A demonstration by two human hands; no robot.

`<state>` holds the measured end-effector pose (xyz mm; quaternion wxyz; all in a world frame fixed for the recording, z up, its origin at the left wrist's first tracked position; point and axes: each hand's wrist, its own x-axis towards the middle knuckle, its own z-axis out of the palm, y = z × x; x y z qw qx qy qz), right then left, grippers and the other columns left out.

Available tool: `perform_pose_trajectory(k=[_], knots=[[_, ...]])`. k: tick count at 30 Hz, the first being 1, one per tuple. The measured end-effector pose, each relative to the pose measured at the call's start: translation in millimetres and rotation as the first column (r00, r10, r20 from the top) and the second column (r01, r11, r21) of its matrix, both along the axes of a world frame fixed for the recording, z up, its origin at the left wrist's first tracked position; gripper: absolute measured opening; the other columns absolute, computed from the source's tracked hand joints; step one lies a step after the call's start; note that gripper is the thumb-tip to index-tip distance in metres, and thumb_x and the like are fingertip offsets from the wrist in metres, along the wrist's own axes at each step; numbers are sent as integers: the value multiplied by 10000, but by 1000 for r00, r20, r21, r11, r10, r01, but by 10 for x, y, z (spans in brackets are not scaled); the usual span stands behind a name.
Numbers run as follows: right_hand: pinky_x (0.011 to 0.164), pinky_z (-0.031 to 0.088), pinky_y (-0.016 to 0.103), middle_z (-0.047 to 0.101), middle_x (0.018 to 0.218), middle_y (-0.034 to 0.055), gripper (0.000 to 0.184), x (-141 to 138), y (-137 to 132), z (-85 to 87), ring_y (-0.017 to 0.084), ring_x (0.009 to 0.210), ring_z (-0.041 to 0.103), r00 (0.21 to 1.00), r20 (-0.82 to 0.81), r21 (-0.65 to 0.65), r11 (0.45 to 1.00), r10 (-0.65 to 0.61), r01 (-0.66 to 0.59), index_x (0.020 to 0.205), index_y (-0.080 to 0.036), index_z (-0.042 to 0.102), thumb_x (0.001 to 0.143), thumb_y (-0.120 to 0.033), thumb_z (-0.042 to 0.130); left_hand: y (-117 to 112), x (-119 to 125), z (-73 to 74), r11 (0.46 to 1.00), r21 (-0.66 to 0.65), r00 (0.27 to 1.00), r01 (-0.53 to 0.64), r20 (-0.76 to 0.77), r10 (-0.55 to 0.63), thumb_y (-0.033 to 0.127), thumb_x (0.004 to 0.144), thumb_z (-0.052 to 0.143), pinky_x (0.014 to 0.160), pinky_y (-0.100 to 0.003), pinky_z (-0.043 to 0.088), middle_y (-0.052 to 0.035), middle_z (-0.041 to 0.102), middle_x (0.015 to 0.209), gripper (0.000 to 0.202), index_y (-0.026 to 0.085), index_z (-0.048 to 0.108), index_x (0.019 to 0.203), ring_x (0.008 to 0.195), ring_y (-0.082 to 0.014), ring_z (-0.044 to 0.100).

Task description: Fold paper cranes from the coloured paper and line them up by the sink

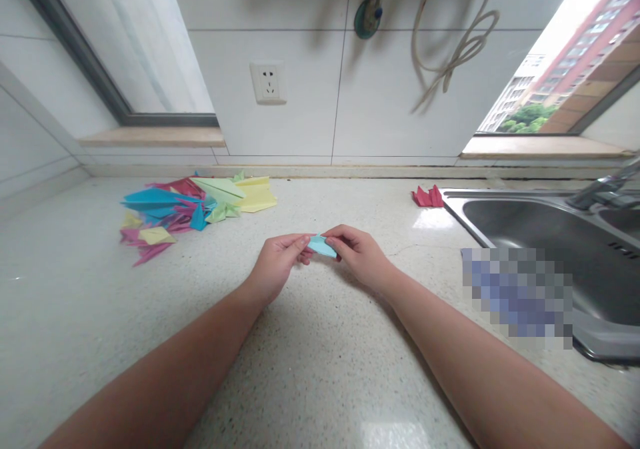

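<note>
A small light-blue piece of folded paper (323, 246) is held just above the speckled countertop (300, 369), between my two hands. My left hand (281, 260) pinches its left end between thumb and fingers. At the other end, the thumb and forefinger of my right hand (361, 257) grip the paper too. The fingertips hide both ends, and the fold's full shape is too small to make out.
To the left lies a heap of colourful folded papers (175, 210). A red folded paper (428, 197) sits near the steel sink (530, 229) on the right. A pixelated patch covers something beside the sink. The tiled wall (300, 129) with a socket (269, 83) bounds the back.
</note>
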<state>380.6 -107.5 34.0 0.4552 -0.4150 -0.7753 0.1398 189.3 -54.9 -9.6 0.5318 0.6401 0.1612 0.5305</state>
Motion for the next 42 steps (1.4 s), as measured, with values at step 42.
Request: perform_pose_trajectory(k=[42], knots=[[753,527,259,667,897,65,211,-56,16,-89,124,814,655,978,-186,99,992,94,-77,998,-139,631,887,-315,664,-82,22,73,1000,-22,999,22,-29,-23,362,765,796,703,-224,465,-88,683,1029,408,170,724,1118,805,-109,592]])
